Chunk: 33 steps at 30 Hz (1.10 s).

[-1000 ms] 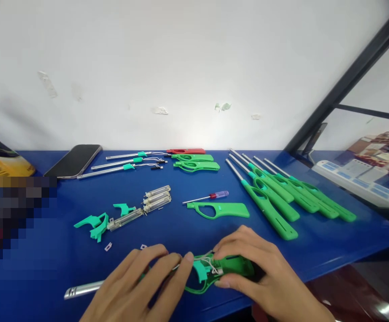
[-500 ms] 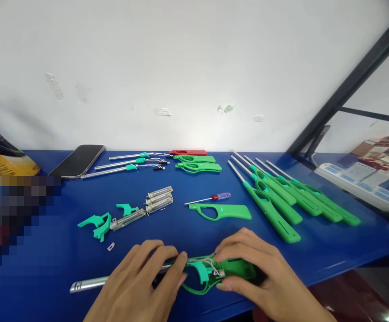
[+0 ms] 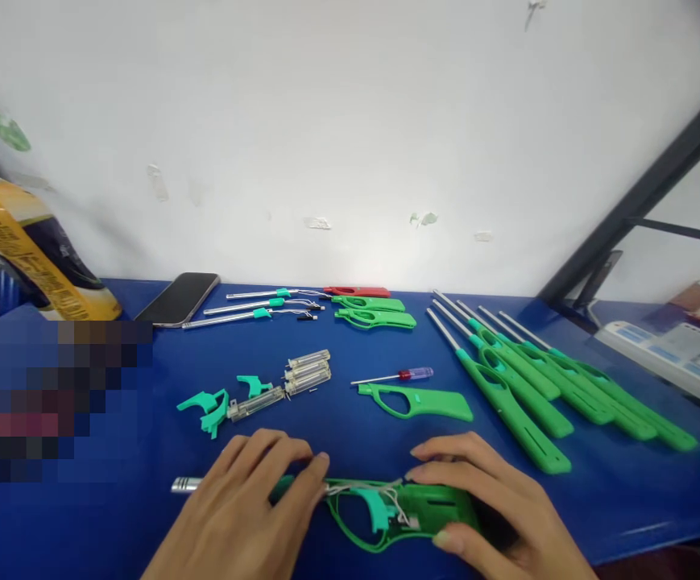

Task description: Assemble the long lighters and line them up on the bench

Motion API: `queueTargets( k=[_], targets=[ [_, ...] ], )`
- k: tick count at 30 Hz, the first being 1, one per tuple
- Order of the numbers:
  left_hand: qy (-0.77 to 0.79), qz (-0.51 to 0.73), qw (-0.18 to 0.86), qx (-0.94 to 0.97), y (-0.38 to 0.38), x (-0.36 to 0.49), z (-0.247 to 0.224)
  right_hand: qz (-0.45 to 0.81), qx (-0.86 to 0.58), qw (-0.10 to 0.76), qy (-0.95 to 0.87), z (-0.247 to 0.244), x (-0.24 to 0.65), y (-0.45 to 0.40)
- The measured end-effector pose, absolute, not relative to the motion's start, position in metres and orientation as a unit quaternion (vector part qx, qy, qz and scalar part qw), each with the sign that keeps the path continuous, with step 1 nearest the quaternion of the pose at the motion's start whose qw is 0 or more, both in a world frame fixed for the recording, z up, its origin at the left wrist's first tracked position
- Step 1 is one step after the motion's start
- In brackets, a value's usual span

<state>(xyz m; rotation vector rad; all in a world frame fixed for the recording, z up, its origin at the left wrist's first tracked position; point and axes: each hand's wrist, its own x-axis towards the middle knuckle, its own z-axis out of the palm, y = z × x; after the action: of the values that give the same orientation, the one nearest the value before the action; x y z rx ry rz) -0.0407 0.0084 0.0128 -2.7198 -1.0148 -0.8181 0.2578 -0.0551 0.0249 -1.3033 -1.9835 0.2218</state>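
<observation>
On the blue table (image 3: 350, 346), an open green shell (image 3: 443, 503) lies at the near edge, its hollow side up, between the two hands. Inside it sit a teal trigger (image 3: 377, 509) and looped white wires (image 3: 403, 511) ending at a small pale block; the rear of the shell, dark green and slotted, is bare. A silver metal tube (image 3: 185, 484) sticks out at the left, its slotted tip showing beyond the left hand (image 3: 246, 507), whose fingers are bent down and hold the tube and the shell's front. The right hand (image 3: 500, 499) has thumb and fingers well apart around the shell's rear; whether they press on it I cannot tell. Beyond, clear tanks (image 3: 307, 377) lie near loose teal parts (image 3: 205, 403), too small to tell whether fluid is in them. At the far left leans a yellow-and-black labelled bottle (image 3: 35, 250), its contents hidden by the label. A closed-looking green handle (image 3: 437, 403) lies just beside a screwdriver (image 3: 416, 374).
</observation>
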Motion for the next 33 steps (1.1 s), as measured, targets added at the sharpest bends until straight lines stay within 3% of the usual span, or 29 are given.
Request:
queueTargets(
  k=[8,13,19,27,33],
  targets=[
    [-0.351,-0.295,0.107,-0.882,0.028,-0.08,0.016,-0.054,-0.493,0.321,-0.807,0.039,0.257,-0.044],
    [-0.344,-0.298,0.141,-0.879,0.04,-0.072,0.028,-0.052,-0.448,0.192,-0.872,0.062,0.241,-0.014],
    [-0.377,-0.318,0.111,-0.863,0.055,-0.075,0.034,-0.082,-0.361,0.05,-0.928,0.086,0.213,0.047],
    [-0.379,-0.315,0.085,-0.866,0.054,-0.079,0.03,-0.152,-0.31,-0.002,-0.939,0.077,0.186,0.096],
    [-0.343,-0.249,0.008,-0.906,0.051,-0.076,0.018,-0.192,-0.285,-0.023,-0.939,0.078,0.181,0.099]
  ],
)
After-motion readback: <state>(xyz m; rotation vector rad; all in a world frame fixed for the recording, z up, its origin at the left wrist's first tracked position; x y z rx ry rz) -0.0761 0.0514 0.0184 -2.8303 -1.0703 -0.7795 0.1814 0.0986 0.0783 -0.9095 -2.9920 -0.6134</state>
